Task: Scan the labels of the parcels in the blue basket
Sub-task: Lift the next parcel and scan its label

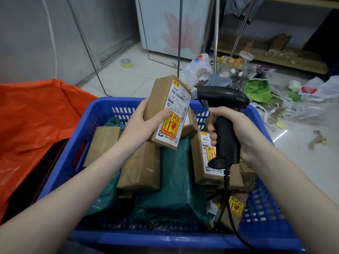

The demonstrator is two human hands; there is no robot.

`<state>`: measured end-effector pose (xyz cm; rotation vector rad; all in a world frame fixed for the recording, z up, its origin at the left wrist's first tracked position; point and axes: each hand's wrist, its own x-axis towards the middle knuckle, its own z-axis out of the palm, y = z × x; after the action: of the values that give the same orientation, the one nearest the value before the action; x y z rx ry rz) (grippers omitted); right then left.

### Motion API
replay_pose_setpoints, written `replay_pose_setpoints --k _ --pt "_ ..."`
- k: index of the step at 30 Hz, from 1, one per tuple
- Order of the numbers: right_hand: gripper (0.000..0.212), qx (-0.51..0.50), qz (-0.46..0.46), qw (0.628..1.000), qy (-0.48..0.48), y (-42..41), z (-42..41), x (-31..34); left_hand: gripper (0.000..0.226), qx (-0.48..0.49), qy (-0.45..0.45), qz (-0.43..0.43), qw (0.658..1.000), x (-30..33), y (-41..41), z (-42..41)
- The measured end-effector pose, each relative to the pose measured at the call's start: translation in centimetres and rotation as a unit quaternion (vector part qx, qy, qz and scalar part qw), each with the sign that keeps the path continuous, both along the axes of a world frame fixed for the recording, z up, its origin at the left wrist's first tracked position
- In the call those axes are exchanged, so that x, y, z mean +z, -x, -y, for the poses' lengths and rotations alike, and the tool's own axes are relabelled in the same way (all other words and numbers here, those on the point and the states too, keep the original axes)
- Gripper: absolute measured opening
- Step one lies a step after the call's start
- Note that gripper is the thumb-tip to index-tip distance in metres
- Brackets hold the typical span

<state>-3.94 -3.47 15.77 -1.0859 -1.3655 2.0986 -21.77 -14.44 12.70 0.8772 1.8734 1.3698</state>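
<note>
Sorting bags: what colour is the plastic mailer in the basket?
Dark green plastic mailer; head view.

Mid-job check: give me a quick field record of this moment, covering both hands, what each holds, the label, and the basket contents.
left hand: grip on a brown cardboard parcel, raised above the basket
parcel label: faces the camera, barcode visible, red and yellow fragile sticker on it
right hand: grip on the black handheld barcode scanner, head beside the parcel
scanner cable: runs down over the basket
blue basket: brown parcels and green mailer bags inside
</note>
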Motion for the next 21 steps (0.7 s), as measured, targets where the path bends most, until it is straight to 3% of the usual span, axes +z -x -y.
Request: replay_pose_setpoints --k 21 --pt "0.027 0.011 0.025 0.999 0.046 0.21 0.25 -0.3 0.058 -0.001 0.036 -0.01 0.999 -0.44 0.19 0.02"
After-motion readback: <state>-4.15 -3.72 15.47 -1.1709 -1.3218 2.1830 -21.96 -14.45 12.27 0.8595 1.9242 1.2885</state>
